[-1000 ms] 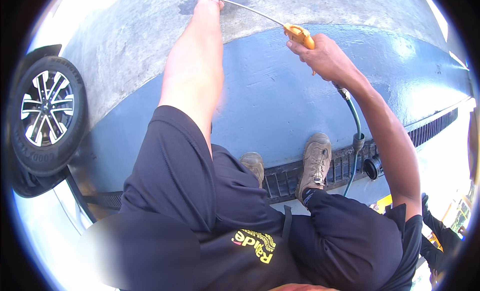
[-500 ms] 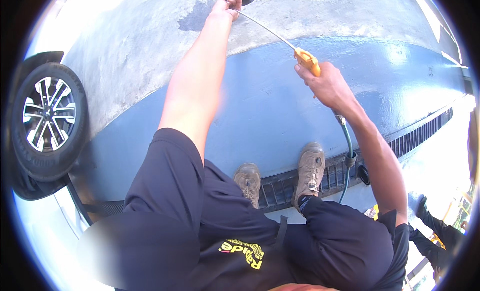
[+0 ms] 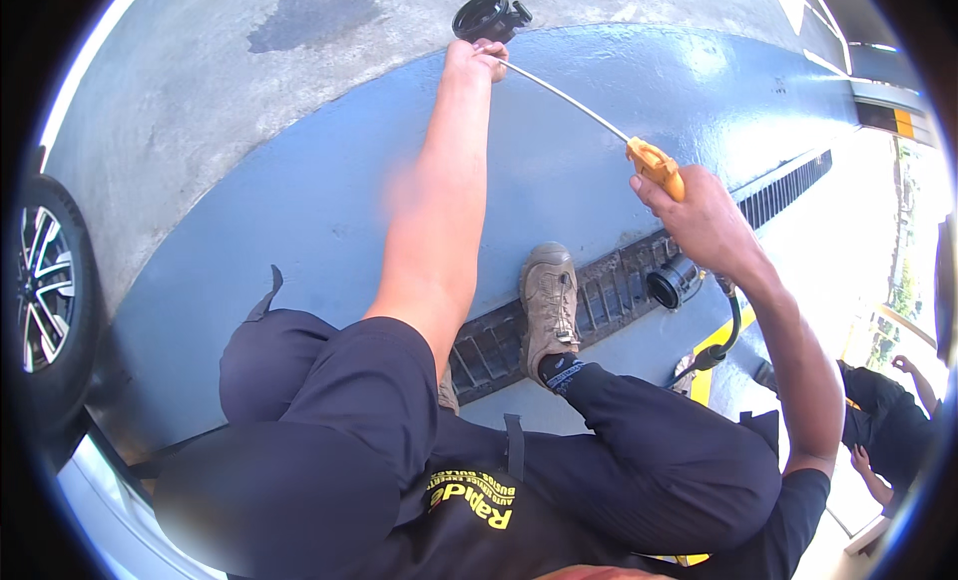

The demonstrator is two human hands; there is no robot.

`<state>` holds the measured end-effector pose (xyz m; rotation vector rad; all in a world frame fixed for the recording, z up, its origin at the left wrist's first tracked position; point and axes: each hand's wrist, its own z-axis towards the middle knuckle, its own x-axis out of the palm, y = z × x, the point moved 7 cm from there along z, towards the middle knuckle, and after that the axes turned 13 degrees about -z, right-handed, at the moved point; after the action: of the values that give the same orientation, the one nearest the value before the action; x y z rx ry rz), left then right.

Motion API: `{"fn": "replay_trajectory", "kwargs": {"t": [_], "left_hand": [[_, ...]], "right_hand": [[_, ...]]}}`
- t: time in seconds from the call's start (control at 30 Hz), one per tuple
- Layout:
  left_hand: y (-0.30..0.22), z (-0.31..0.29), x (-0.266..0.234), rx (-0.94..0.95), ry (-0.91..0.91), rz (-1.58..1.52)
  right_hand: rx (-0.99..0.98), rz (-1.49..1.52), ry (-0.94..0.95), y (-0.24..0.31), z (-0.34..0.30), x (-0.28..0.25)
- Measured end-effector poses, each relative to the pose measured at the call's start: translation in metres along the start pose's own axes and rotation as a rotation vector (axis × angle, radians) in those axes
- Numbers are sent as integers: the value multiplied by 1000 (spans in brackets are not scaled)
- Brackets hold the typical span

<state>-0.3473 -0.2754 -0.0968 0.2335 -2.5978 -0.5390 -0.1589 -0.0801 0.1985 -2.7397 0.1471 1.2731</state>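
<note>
At arm's length ahead, my left hand [image 3: 477, 61] is closed on a black, round, hollow part [image 3: 483, 17] with a small side fitting; its exact kind does not show. My right hand [image 3: 707, 221] grips an orange air blow gun [image 3: 656, 168]. The gun's long thin metal nozzle [image 3: 569, 100] slants up and left, its tip ending beside my left fingers, just below the part. From under the right hand a dark hose [image 3: 734, 325] hangs down.
A slotted drain grate [image 3: 639, 281] crosses the floor under my shoe [image 3: 549, 305]. Beside it is another black cylindrical part [image 3: 676, 282]. A car wheel [image 3: 48, 290] stands at left; another person [image 3: 886, 410] is at right. A dark stain [image 3: 311, 17] marks the grey floor.
The view has shifted, so the wheel sits further left. The black part in my left hand now shows its round opening. Both hands keep their holds, the nozzle still by the left hand.
</note>
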Motion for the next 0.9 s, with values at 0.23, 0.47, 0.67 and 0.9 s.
{"fn": "replay_trajectory", "kwargs": {"t": [0.23,0.47,0.67,0.9], "left_hand": [[22,24,-2,-2,133,41],[-2,-16,-3,480,80,182],[-10,-12,-11,484,-70,160],[-11,-42,-14,857,97,315]], "right_hand": [[46,-47,-45,-3,-14,-2],[29,37,-210,-9,-21,-12],[-35,-33,-145,17,3,-13],[-80,-179,-151,28,24,-20]]}}
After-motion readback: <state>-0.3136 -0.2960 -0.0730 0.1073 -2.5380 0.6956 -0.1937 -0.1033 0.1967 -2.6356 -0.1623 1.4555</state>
